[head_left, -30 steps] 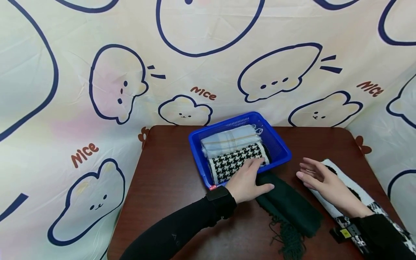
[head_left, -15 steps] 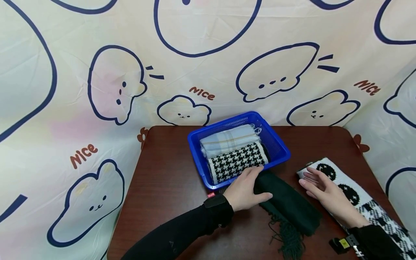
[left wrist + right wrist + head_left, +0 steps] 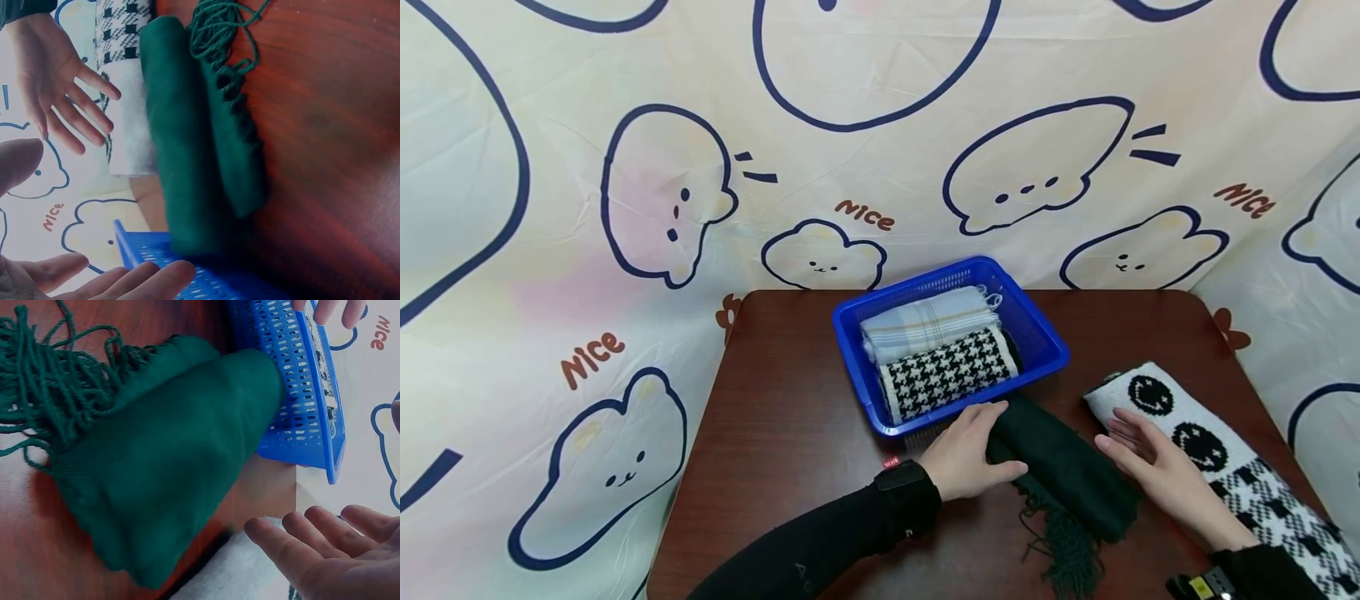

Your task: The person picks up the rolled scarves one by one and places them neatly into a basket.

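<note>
A dark green scarf [image 3: 1063, 467], rolled up with its fringe trailing toward the near side, lies on the table just in front of the blue basket [image 3: 1047, 354]. My left hand [image 3: 970, 454] hovers at the scarf's far left end, fingers spread and nothing held. On the other side, my right hand [image 3: 1176, 479] hangs open between this scarf and a folded black-and-white scarf [image 3: 1206, 446] with smiley faces and checks. The left wrist view shows the green roll [image 3: 184, 137] between both open hands. In the right wrist view its fringe [image 3: 69, 387] is loose.
Inside the basket lie a pale blue striped scarf [image 3: 925, 325] and a rolled houndstooth scarf [image 3: 951, 371]. The brown table [image 3: 775, 417] backs onto a printed cloth [image 3: 700, 83] that also covers the side walls.
My left hand has drawn back from the basket rim toward me. The right hand has shifted slightly nearer and off the smiley-face scarf, showing more of its pattern. The scarves have stayed put.
</note>
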{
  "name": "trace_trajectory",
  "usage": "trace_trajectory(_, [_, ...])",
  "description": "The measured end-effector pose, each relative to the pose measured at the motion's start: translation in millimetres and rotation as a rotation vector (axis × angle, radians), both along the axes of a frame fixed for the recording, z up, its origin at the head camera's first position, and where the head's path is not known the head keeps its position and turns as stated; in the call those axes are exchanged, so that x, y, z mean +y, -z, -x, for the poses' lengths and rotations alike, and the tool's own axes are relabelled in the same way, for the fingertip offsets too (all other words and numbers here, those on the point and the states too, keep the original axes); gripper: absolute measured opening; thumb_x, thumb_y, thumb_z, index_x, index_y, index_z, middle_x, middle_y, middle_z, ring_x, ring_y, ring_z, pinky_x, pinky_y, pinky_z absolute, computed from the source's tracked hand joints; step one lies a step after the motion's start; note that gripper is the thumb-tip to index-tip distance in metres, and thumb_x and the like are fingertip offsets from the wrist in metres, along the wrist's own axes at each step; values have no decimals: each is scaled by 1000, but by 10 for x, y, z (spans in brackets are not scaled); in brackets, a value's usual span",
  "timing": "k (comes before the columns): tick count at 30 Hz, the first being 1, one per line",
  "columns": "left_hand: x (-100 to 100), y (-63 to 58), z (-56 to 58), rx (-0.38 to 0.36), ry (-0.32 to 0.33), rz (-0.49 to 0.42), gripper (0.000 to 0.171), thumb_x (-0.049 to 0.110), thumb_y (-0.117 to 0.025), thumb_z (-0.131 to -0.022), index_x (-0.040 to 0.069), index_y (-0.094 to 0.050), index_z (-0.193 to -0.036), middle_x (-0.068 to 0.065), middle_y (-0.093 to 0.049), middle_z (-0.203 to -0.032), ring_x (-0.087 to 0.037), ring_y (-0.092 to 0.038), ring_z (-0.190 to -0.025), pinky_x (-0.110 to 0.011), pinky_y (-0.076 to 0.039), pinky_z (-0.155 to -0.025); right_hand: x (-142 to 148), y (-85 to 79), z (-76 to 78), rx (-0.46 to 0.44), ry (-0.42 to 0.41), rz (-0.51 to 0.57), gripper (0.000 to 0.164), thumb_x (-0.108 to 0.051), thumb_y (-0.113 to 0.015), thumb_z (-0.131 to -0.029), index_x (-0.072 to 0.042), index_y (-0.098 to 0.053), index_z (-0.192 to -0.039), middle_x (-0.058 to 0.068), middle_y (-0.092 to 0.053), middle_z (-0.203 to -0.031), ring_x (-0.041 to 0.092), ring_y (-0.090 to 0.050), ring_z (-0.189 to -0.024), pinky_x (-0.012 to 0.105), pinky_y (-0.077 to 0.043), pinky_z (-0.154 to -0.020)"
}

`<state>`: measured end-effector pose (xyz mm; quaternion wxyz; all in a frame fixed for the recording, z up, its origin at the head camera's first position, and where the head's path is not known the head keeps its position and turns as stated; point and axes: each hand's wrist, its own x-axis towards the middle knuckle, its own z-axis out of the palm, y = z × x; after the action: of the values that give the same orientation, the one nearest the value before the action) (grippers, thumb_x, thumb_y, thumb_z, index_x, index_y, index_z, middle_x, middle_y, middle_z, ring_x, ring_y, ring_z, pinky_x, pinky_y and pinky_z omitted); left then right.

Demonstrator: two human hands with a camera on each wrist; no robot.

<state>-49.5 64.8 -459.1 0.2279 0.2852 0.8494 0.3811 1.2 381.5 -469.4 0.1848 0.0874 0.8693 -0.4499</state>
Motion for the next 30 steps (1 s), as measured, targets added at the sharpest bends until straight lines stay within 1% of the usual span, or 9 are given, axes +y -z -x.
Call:
trace_trajectory(2, [3,32,-12,-6,-3,0,79,46,-68,-106,20,-30,-170,-8,-36,-171,-23,-38,-157,-31,-40,-121,25,13,-40,-3,3,-8,94,-54,-50,-112,5,-3,-169,43,-24,-164,59,-34,-147,28,-60,-94])
trace_trajectory(3, [5,49,-19,-7,-5,1,79,46,-68,-106,20,-30,-170,-8,-36,-171,-23,-38,-157,-31,-40,-121,36,19,-61,-2,4,-23,94,-54,-50,-112,5,-4,-169,43,-25,-164,59,-34,-147,31,-60,-95])
trace_trajectory(7, [13,138,-49,-7,-16,11,79,46,-68,-106,22,-30,-170,-10,-35,-172,-25,-38,-157,-32,-41,-121,62,60,-151,18,-1,-86,92,-52,-50,-113,10,-9,-167,44,-29,-161,61,-37,-144,53,-53,-103])
trace_trajectory(10, [18,212,-69,-7,-19,10,79,47,-67,-106,23,-29,-170,-10,-34,-172,-25,-37,-157,-32,-40,-122,34,98,-210,47,-10,-123,90,-49,-53,-112,11,-13,-166,44,-30,-160,61,-38,-143,64,-45,-106])
trace_trajectory(16, [2,305,-94,-26,-22,-5,78,46,-68,-106,21,-30,-170,-11,-34,-172,-26,-37,-157,-33,-39,-122,-70,184,-246,87,-47,-137,91,-48,-60,-110,8,-16,-167,44,-25,-163,64,-33,-144,70,-42,-110])
trace_trajectory(21, [-16,338,-127,-35,-37,3,80,46,-70,-105,20,-32,-169,-10,-36,-171,-26,-38,-156,-33,-40,-121,-175,263,-250,134,-102,-261,92,-52,-64,-106,6,-23,-166,43,-31,-160,64,-38,-139,75,-43,-103])
trace_trajectory(24, [-24,355,-145,-39,-42,10,80,46,-71,-104,18,-34,-169,-11,-37,-170,-27,-40,-155,-34,-41,-121,-254,324,-255,199,-146,-307,91,-49,-69,-104,7,-29,-164,41,-37,-158,63,-40,-139,76,-41,-102])
trace_trajectory(27, [-29,375,-161,-54,-44,16,80,46,-72,-104,18,-34,-169,-12,-37,-170,-27,-40,-155,-34,-42,-120,-311,408,-250,295,-195,-330,90,-42,-76,-101,8,-33,-162,39,-41,-157,62,-41,-139,76,-40,-103])
trace_trajectory(30, [-32,399,-167,-66,-49,19,81,47,-71,-103,18,-33,-169,-11,-37,-170,-26,-41,-155,-34,-43,-119,-329,503,-229,367,-239,-379,92,-38,-81,-97,6,-35,-162,39,-41,-157,63,-41,-138,77,-39,-103])
